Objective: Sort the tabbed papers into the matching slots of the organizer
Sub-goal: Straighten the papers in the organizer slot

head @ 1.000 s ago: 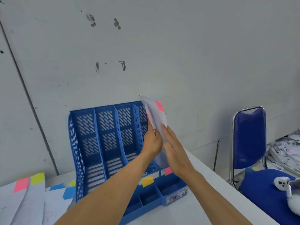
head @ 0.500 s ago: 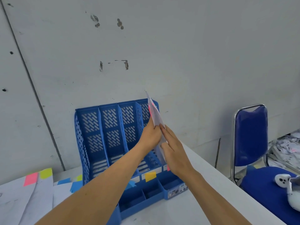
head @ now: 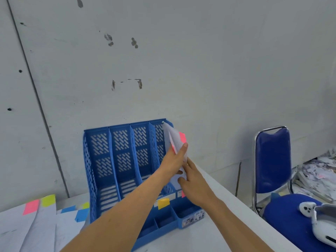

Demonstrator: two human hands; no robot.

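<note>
Head view: one blue organizer, four slots; white papers, two pink tabs, gripped by left hand, pinched by right hand.

left hand and right hand pinch paper

Perforated blue plastic organizer, thin white paper sheet, glossy chrome chair frame, matt scuffed wall

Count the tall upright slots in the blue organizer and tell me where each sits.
4, side by side in the blue organizer: leftmost slot, second slot, third slot, and rightmost slot, where the left hand and right hand hold the pink-tabbed papers. None seems hidden.
</note>
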